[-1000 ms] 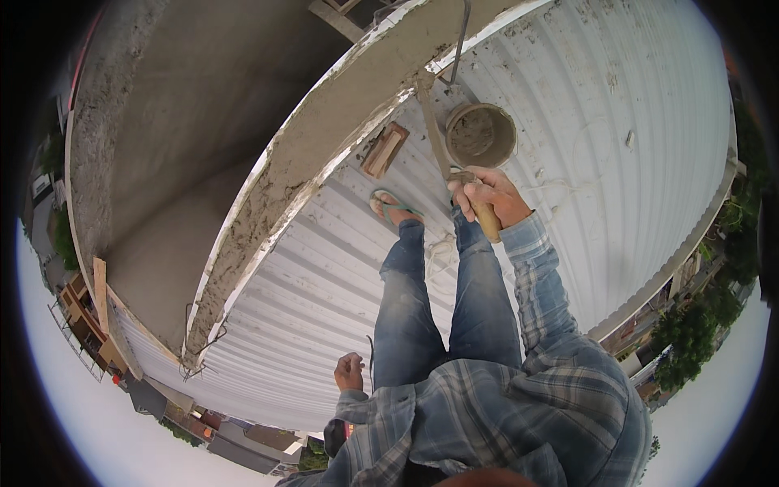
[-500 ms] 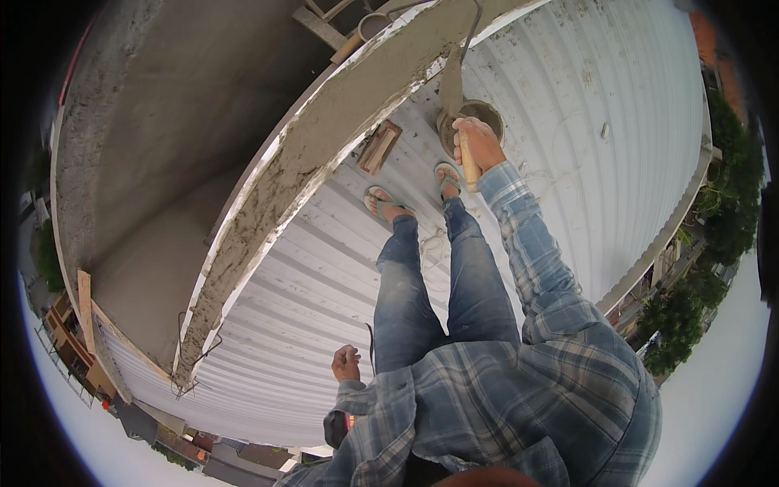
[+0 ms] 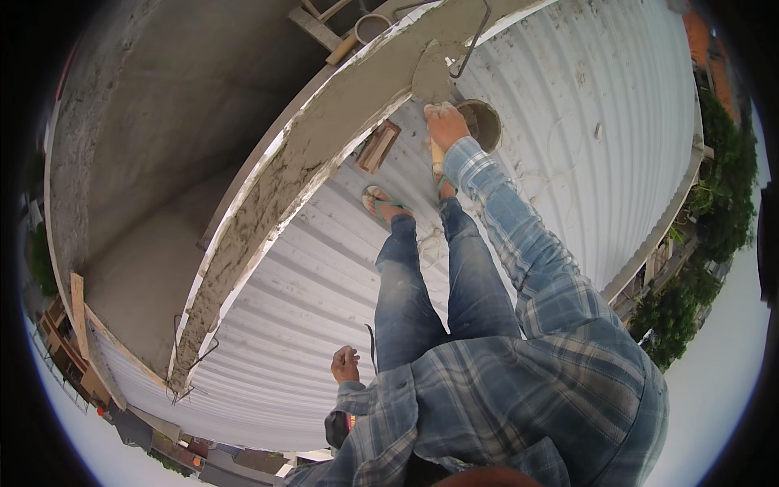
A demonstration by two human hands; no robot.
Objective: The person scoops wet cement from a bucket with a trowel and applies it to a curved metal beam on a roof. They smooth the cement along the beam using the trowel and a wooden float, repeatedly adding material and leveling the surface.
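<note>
Now the trowel (image 3: 432,79), blade caked grey, handle pale, sits clamped in the right hand's (image 3: 447,126) grip at the mortared wall top's (image 3: 347,118) roof-side edge; left hand (image 3: 345,364) curled, can't tell whether closed.

trowel handle (image 3: 437,157): wood | mortar (image 3: 324,130): matt, partly rough | sheeting (image 3: 600,219): ribbed metal

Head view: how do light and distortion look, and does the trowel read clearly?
Head view: soft light, no hard shadows on the white corrugated sheeting, whose ridges bow toward the rim; head view also: the trowel blade nearly matches the grey mortar beside it.
</note>
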